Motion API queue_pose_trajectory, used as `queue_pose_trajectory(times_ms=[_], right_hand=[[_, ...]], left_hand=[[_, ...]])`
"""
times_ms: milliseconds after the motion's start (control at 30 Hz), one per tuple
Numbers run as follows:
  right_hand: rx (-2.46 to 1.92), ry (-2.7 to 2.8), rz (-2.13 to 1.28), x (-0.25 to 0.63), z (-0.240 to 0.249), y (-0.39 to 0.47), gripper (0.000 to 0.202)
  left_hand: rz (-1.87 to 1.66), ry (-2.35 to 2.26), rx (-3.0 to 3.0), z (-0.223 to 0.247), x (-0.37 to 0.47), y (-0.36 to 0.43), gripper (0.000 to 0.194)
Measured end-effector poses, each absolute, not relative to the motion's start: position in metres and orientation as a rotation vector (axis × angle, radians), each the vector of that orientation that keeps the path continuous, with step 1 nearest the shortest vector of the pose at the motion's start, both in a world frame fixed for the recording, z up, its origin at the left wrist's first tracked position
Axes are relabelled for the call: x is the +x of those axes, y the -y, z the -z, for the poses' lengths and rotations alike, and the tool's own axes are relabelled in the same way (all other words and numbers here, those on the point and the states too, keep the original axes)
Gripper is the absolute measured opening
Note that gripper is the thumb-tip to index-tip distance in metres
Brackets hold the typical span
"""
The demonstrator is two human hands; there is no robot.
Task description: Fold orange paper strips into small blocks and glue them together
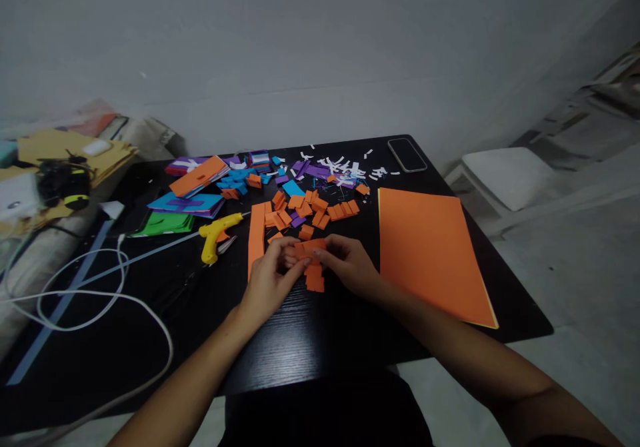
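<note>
While both hands meet just below the centre of the frame, we see the orange paper [315, 279] between them, over the near part of the table [285, 354]. The left hand [270, 274] pinches its left side between thumb and fingers, and the right hand [347, 260] pinches the right, so both grips are narrow and full. We cannot tell whether its small sections are glued or merely creased.

The main risk, we judge, is tearing: the paper looks thin, and uneven pulling by the two hands could split a fold. The loose pieces [321, 219] just beyond, mid-frame, could scatter if a hand brushes them. Left of centre, the glue gun [215, 237] lies with its nozzle near the orange strip [257, 234]; if it is hot, which we cannot tell, a drip could mark the strip. The white cable [171, 350] at lower left loops loosely and could snag the left arm [210, 367].

We can read no brand, label or writing, whether on the glue gun, the phone [407, 155] at upper right, or the orange sheet [430, 254] at right.
</note>
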State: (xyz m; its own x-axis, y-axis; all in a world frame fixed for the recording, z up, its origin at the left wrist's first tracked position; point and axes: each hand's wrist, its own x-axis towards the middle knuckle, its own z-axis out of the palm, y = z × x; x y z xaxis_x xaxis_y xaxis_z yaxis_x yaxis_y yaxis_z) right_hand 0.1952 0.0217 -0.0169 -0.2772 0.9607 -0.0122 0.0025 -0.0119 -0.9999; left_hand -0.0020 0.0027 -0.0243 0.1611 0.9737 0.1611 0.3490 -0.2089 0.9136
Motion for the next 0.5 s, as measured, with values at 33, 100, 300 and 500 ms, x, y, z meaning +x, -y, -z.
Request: queue_pose_trajectory(times_ms=[33, 100, 300, 500], right_hand=[[-1.066, 1.389, -1.453, 0.195, 0.017, -0.022, 0.031], [-1.048, 1.348, -1.51, 0.195, 0.018, -0.022, 0.031], [-1.018, 1.327, -1.595, 0.194, 0.022, -0.023, 0.035], [-1.034, 1.336, -1.602, 0.196, 0.019, -0.024, 0.037]], left_hand=[[-1.056, -1.276, 1.71, 0.024, -0.002, -0.003, 0.037], [-1.073, -1.277, 1.778, 0.022, -0.001, -0.002, 0.039], [-1.054, -1.374, 2.018, 0.017, -0.001, 0.0, 0.035], [-1.114, -1.362, 2.126, 0.011, -0.003, 0.0, 0.023]])
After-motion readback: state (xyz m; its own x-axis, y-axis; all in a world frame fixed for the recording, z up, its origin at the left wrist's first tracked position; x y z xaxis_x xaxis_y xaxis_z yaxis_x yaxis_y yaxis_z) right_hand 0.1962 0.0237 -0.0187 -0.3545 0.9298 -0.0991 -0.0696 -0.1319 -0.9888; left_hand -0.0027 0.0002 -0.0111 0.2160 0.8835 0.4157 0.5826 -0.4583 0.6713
